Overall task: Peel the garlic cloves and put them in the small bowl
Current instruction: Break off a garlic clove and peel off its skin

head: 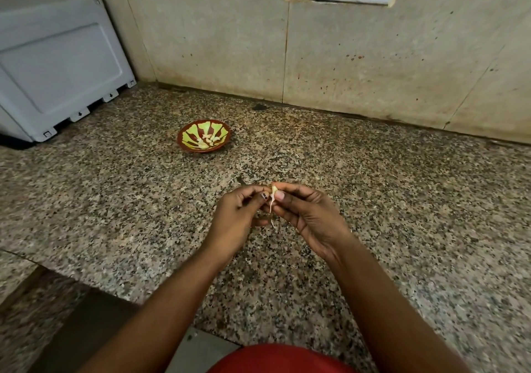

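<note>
Pinching a small pale garlic clove (273, 192) above the speckled granite counter (373, 177), left hand (240, 214) and right hand (309, 214) curl fingertips round it; light, slippery, papery skin trailing. Red-and-yellow small bowl (204, 138) sits well apart.

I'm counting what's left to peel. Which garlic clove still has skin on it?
The garlic clove pinched between the left hand and right hand; a strip of skin hangs from it. The cloves in the small bowl look bare.
</note>
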